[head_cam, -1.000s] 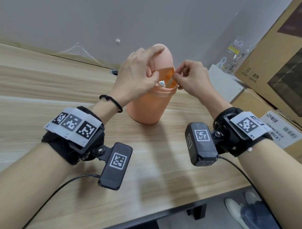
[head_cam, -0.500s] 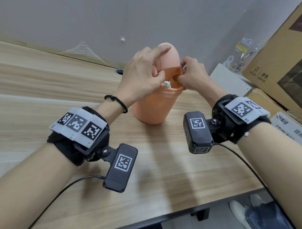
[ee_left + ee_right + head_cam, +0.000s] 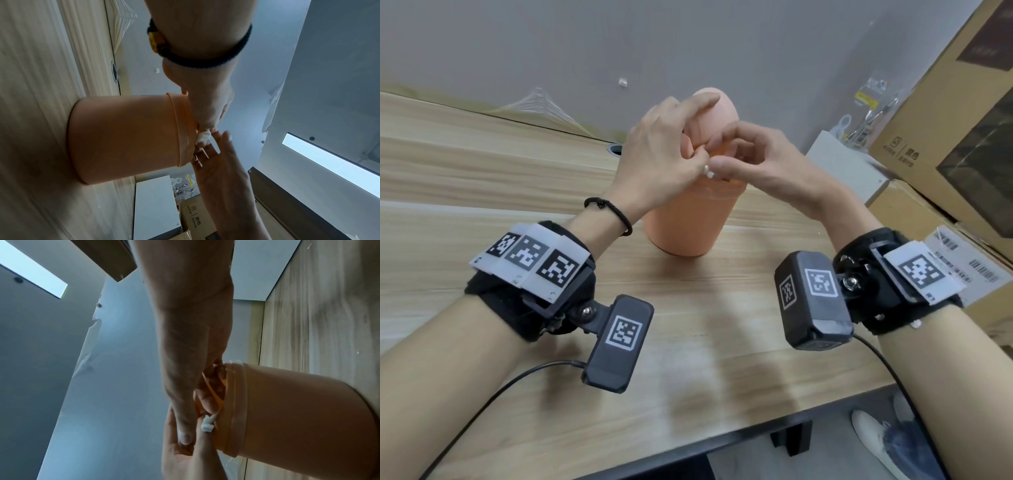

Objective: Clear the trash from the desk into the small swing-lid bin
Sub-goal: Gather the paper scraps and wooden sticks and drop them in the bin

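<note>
A small orange swing-lid bin (image 3: 688, 222) stands upright on the wooden desk (image 3: 482, 178), and both hands meet at its domed lid (image 3: 719, 109). My left hand (image 3: 700, 161) reaches over the lid from the left and pinches a small white scrap (image 3: 709, 172) at the lid opening. My right hand (image 3: 726, 161) comes in from the right, its fingers curled around the edge of the orange swing flap (image 3: 213, 395) and its thumb against the left hand. The left wrist view has the scrap (image 3: 203, 137) just off the bin's rim (image 3: 183, 129). The bin's inside is hidden.
Stacked cardboard boxes (image 3: 945, 130) and a white box (image 3: 849, 168) crowd the right side beyond the desk end. A cable hole (image 3: 615, 149) and crumpled clear film (image 3: 541, 102) lie at the back by the wall. The desk's front edge is near my forearms.
The right hand has moved left from the flap's side until it meets the left thumb. The white scrap stays pinched in the left hand at the lid opening.
</note>
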Demonstrator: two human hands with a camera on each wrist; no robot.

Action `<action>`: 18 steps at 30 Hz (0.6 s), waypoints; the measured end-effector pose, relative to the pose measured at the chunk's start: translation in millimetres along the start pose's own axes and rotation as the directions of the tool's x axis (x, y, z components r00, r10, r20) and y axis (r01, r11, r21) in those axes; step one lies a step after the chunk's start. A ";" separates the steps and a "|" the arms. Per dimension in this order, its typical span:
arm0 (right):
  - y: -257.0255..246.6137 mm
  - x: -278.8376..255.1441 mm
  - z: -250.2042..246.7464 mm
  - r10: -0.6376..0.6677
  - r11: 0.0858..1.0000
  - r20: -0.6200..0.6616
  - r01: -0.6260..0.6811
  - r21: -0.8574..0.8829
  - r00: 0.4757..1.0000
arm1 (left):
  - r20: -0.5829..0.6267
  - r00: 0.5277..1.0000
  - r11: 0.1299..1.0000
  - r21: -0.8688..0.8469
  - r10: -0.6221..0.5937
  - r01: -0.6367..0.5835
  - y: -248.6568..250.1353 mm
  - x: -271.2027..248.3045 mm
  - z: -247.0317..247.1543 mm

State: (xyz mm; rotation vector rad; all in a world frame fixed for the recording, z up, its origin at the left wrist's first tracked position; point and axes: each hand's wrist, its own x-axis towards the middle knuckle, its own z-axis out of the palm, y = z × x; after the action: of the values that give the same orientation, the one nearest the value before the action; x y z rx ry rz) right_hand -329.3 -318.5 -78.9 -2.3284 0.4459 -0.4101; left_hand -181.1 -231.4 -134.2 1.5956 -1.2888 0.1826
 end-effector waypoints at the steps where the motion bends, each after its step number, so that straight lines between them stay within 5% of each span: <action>1: -0.6 -1.4 0.4 -0.010 1.000 -0.017 0.010 -0.024 1.000 | -0.001 1.000 1.000 0.005 0.002 -0.002 0.1 0.0 0.2; 11: 2.9 2.0 7.0 -0.087 0.964 -0.108 0.057 -0.259 0.990 | -0.004 1.000 1.000 0.014 0.014 -0.013 -1.0 0.4 1.0; 18: 15.1 10.8 -1.8 -0.029 0.937 -0.463 -0.136 -0.320 0.886 | 0.000 1.000 1.000 0.005 0.015 -0.015 -1.4 0.0 0.4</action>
State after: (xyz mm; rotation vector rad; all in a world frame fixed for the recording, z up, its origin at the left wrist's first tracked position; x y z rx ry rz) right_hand -323.5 -334.5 -86.5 -2.5372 0.8726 -0.9368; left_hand -180.1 -231.9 -135.3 1.5905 -1.3013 0.1956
